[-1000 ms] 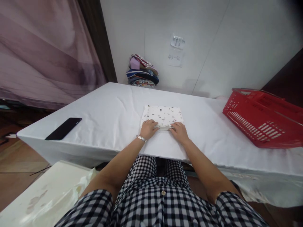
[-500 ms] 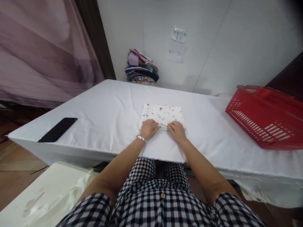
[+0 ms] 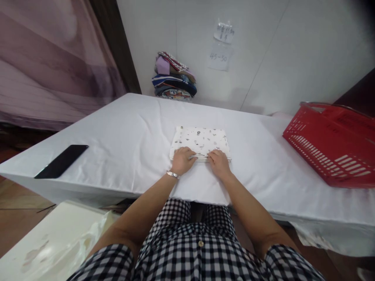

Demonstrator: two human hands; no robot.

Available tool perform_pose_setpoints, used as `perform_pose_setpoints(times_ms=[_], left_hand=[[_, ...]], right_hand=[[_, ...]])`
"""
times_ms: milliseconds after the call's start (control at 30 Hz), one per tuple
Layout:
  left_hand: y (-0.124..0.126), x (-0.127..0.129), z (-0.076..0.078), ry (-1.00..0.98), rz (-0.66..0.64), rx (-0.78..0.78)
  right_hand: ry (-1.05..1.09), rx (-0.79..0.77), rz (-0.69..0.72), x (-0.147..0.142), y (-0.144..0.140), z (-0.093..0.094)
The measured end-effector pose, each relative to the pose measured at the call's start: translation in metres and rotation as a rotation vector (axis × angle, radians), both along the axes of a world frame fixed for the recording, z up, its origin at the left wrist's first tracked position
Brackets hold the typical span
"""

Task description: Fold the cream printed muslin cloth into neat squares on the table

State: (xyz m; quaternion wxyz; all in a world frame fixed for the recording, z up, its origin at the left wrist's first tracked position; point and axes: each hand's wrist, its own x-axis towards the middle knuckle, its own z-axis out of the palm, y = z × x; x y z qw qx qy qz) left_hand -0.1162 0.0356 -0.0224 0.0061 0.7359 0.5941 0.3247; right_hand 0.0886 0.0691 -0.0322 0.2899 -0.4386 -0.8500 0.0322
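A folded white cloth (image 3: 202, 139) with small dark and grey printed figures lies flat on the white-covered table (image 3: 125, 148), in front of my body. At its near left edge, my left hand (image 3: 183, 160) has its fingers closed on the folded layers; a silver bracelet (image 3: 173, 174) sits on that wrist. My right hand (image 3: 219, 163) pinches the same near edge farther right. Between the hands, the edges of several layers show. The thumbs are partly hidden at the fold.
A red plastic basket (image 3: 331, 144) stands at the table's right. On the left lies a black flat phone-like object (image 3: 61, 161). Several folded fabrics (image 3: 175, 78) are stacked by the wall at the back. A white surface with clear plastic (image 3: 55, 242) is at the lower left.
The view has shifted slightly. Both hands stay at the cloth's near edge, with the fingers barely moved. The cloth keeps its folded shape.
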Motion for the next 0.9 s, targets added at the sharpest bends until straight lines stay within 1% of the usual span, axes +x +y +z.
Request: perform_pose_setpoints(times_ms=[233, 300, 400, 533, 700, 900], left_hand=[[-0.0001, 0.0005, 0.0032, -0.079, 0.005, -0.038], [-0.0017, 0.0002, 0.0038, -0.053, -0.003, -0.006], [-0.0048, -0.0013, 0.004, 0.039, -0.048, 0.055], [-0.0072, -0.0037, 0.0027, 0.135, -0.105, 0.067], [-0.0076, -0.005, 0.0005, 0.139, -0.114, 0.088], [-0.0078, -0.0053, -0.0005, 0.142, -0.134, 0.054]], right_hand=[[0.058, 0.031, 0.015, 0.0013, -0.0028, 0.0021], [0.062, 0.044, 0.014, 0.002, -0.004, 0.0033], [0.038, 0.039, 0.026, 0.0035, -0.0054, 0.004], [0.027, 0.035, 0.063, 0.006, -0.0066, 0.0034], [0.059, 0.042, 0.062, 0.0078, -0.0069, -0.0003], [0.051, 0.039, 0.077, 0.0091, -0.0077, -0.0016]])
